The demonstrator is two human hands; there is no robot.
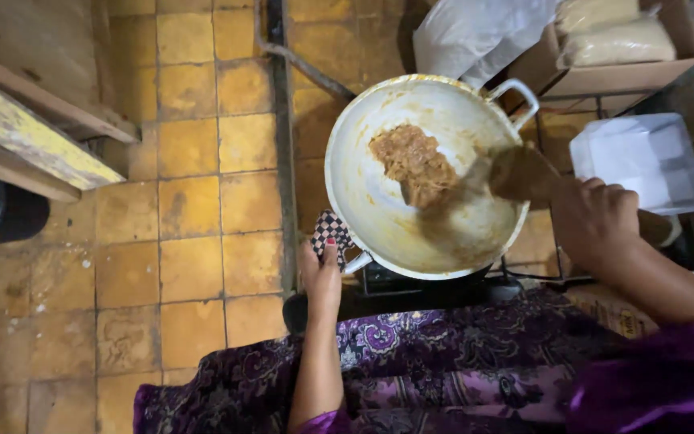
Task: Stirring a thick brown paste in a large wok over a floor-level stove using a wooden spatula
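Item: my right hand [596, 221] clamped on spatula [483, 173], long axis running toward 10 o'clock into brown food [413, 161] in wok [363, 193]. My left hand [323, 273] pinches checkered cloth [329, 229] on the 7 o'clock handle.

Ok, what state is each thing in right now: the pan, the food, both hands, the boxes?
Round white metal wok: on the burner, smeared, mostly bare.
Brown shredded food: one clump, near the middle.
Wooden spatula: blade against the food.
Left hand: gripping the near handle through a checkered cloth.
Right hand: closed on the spatula.
Cardboard box: open, holding bags.
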